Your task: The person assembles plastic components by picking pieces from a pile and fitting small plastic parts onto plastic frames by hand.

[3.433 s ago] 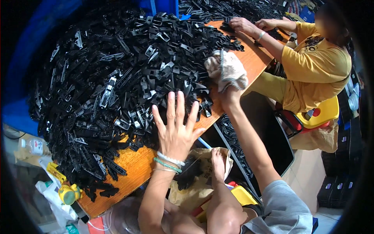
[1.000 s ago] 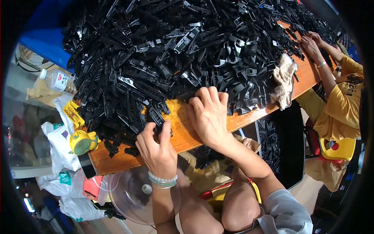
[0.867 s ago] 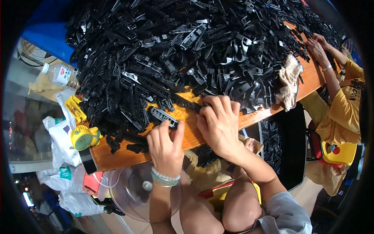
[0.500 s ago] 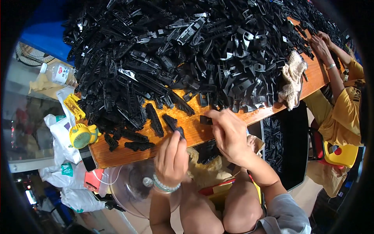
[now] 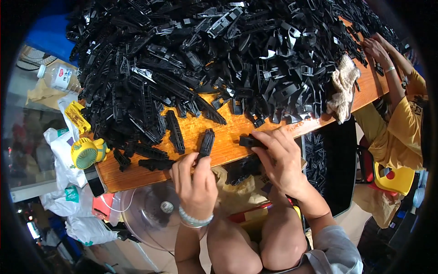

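Observation:
Between the fingers of my left hand (image 5: 195,189) is a long black ribbed plastic part (image 5: 207,142), its far end pointing away from me over the table edge. My right hand (image 5: 281,160) pinches a shorter, blocky black plastic piece (image 5: 250,141) by its right end. The two parts are apart, a short gap of bare wood between them. Beyond both hands, a large heap of black plastic parts (image 5: 150,82) covers most of the wooden table (image 5: 127,179). One loose ribbed part (image 5: 175,132) lies left of the piece in my left hand.
A yellow-green handheld fan (image 5: 86,153) and a phone (image 5: 96,186) sit at the table's left end, near a plastic bottle (image 5: 60,78). A crumpled cloth (image 5: 343,91) lies on the right edge. Farther right, another person's hands (image 5: 378,49) work at the heap. A black bin (image 5: 337,173) stands below.
The long part in my left hand has turned more upright and moved slightly right. My right hand has shifted a little right and nearer, and more of its piece now shows.

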`<move>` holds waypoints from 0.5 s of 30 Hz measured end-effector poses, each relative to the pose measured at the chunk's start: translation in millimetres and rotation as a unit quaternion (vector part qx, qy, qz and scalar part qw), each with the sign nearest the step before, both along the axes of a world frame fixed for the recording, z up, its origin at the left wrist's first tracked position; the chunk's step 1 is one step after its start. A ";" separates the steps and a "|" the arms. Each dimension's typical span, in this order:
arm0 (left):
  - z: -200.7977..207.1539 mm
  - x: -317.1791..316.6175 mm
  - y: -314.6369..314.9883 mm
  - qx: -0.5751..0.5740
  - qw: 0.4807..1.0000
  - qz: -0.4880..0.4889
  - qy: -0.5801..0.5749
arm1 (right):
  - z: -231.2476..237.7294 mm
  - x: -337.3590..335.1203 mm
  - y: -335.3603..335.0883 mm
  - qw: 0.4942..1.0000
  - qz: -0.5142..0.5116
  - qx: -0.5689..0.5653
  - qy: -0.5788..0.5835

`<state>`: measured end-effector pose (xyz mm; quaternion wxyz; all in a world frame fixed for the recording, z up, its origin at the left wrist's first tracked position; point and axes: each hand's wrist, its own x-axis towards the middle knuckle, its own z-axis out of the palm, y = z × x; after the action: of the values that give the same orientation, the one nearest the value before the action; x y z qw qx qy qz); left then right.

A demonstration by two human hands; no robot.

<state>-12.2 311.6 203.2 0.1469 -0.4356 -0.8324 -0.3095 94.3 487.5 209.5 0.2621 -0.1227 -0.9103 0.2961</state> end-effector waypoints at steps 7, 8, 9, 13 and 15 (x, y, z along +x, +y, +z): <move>7.6 -26.1 2.9 0.077 0.976 -0.125 -0.161 | 5.4 -10.8 12.2 0.982 0.114 -0.152 0.000; 7.2 -25.5 1.8 0.083 0.974 -0.123 -0.169 | 4.7 -11.6 12.3 0.980 0.121 -0.155 -0.011; 6.8 -26.2 1.0 0.083 0.974 -0.123 -0.169 | 3.3 -11.1 13.8 0.980 0.122 -0.155 -0.010; -2.0 -28.2 -0.1 0.098 0.968 -0.132 -0.187 | 6.5 -14.4 19.0 0.981 0.125 -0.149 -0.017; -0.7 -27.8 1.5 0.102 0.967 -0.137 -0.187 | 6.5 -17.7 15.9 0.984 0.133 -0.122 -0.013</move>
<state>-40.0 313.1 202.6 -0.0122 -0.4628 -0.7413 -0.4859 76.5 503.4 216.0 0.1914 -0.0360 -0.8788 0.4357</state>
